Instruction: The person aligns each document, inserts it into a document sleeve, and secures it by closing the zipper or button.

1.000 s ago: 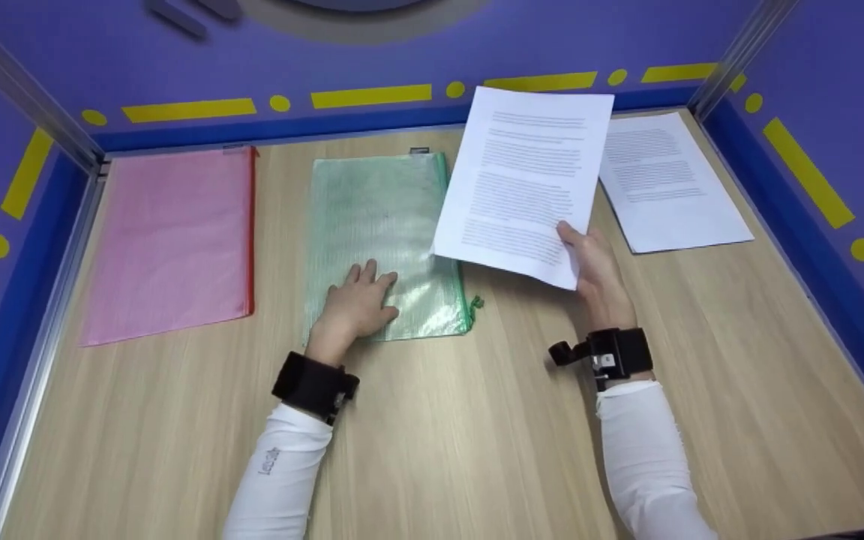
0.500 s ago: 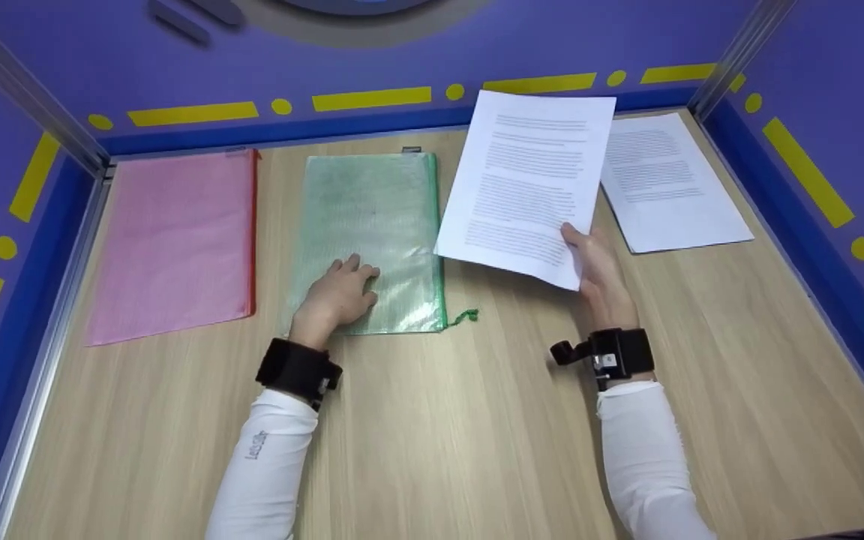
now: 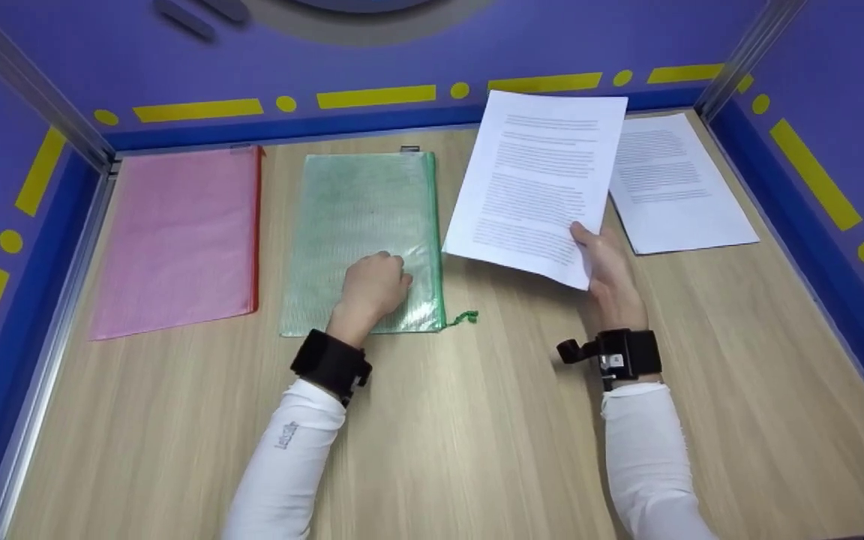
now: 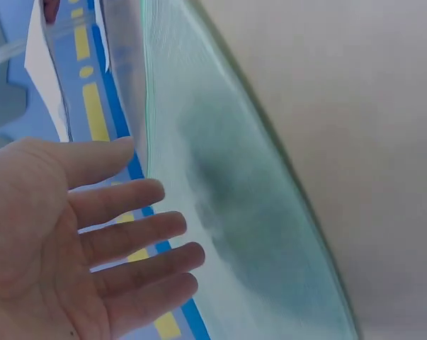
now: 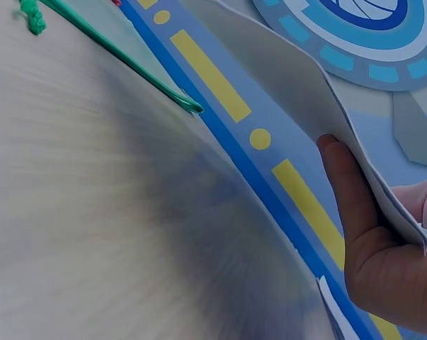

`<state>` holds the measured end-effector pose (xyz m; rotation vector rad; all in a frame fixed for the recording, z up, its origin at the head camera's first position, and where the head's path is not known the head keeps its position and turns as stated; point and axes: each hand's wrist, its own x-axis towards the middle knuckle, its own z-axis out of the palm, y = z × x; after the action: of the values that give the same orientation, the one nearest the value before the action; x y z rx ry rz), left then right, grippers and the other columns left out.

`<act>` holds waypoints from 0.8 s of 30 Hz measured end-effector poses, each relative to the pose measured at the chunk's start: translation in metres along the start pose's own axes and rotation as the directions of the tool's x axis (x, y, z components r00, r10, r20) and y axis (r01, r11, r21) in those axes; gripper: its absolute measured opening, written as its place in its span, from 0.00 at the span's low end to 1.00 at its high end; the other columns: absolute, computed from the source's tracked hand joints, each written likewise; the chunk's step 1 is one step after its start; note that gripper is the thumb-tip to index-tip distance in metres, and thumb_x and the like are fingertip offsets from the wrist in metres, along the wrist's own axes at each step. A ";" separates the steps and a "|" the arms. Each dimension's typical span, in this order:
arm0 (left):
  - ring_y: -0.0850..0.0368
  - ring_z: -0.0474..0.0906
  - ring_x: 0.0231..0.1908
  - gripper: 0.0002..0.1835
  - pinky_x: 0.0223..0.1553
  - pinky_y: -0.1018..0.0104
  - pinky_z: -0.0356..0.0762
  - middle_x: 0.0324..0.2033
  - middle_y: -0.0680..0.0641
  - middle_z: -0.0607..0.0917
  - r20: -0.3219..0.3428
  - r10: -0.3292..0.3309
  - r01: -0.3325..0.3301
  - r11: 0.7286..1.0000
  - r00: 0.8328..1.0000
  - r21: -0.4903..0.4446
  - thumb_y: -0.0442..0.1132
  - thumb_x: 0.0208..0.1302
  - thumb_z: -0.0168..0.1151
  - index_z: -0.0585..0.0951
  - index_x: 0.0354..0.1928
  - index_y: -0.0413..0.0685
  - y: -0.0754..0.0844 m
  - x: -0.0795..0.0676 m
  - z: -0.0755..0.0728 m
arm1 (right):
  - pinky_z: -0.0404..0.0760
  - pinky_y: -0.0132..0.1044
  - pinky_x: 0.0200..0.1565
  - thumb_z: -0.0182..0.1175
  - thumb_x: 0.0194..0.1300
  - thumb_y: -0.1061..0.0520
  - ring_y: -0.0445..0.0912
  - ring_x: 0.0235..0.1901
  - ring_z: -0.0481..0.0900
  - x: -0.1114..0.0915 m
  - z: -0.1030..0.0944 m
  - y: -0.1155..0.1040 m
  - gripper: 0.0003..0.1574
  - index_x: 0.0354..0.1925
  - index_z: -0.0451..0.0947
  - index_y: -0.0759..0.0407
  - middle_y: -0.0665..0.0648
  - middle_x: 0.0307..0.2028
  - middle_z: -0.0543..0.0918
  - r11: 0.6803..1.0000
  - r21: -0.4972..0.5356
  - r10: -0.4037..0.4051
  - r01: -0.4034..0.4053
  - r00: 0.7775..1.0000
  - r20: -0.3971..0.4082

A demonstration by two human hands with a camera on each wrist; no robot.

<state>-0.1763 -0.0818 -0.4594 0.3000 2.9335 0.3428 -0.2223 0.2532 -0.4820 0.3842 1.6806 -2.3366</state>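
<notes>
A green mesh zip pouch (image 3: pixel 357 195) lies flat at the middle of the table, its green zip edge on the right and a knotted green cord at the lower corner. My left hand (image 3: pixel 374 285) is over the pouch's lower part, holding nothing. In the left wrist view its fingers (image 4: pixel 139 225) are extended and apart, with a shadow on the pouch below. Right of the pouch, my right hand (image 3: pixel 612 274) pinches printed sheets of paper (image 3: pixel 537 180) by their lower right corner, thumb on the printed face. The right wrist view has fingers behind the raised sheets, which bend slightly.
A pink mesh zip pouch (image 3: pixel 181 240) with a red zip edge lies at the left. Another printed paper stack (image 3: pixel 691 202) rests at the back right, partly behind the held sheets. Blue panels (image 3: pixel 372 64) with yellow marks wall the wooden table (image 3: pixel 462 435) on three sides.
The green pouch slid a little to the left under my left hand and straightened. That hand then came rightward over it. My right hand keeps the sheets nearly still.
</notes>
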 end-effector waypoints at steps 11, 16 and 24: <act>0.42 0.82 0.45 0.20 0.41 0.51 0.85 0.43 0.37 0.84 -0.028 -0.073 0.074 0.996 0.997 0.041 0.45 0.73 0.54 0.86 0.40 0.35 0.034 0.019 0.019 | 0.84 0.35 0.47 0.46 0.76 0.60 0.44 0.51 0.84 0.005 -0.008 -0.002 0.31 0.74 0.59 0.49 0.53 0.55 0.83 0.997 0.074 -0.036 0.038 0.999 -0.020; 0.43 0.81 0.46 0.22 0.41 0.52 0.84 0.47 0.37 0.83 -0.026 -0.083 0.084 0.996 0.996 0.033 0.50 0.72 0.55 0.87 0.39 0.37 0.043 0.023 0.024 | 0.83 0.34 0.47 0.47 0.76 0.59 0.43 0.52 0.84 0.006 -0.010 0.001 0.32 0.74 0.59 0.45 0.52 0.57 0.82 0.999 0.036 -0.034 0.036 0.998 -0.053; 0.43 0.77 0.49 0.22 0.40 0.54 0.84 0.49 0.38 0.81 -0.013 -0.100 0.100 0.994 0.995 0.050 0.52 0.69 0.59 0.86 0.39 0.37 0.047 0.026 0.031 | 0.83 0.34 0.46 0.43 0.77 0.62 0.43 0.48 0.84 0.006 -0.009 0.002 0.35 0.77 0.53 0.47 0.51 0.52 0.82 0.996 0.078 -0.038 0.039 0.999 -0.009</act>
<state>-0.1874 -0.0250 -0.4819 0.1579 2.9572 0.2567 -0.2267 0.2609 -0.4891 0.3784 1.6178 -2.4366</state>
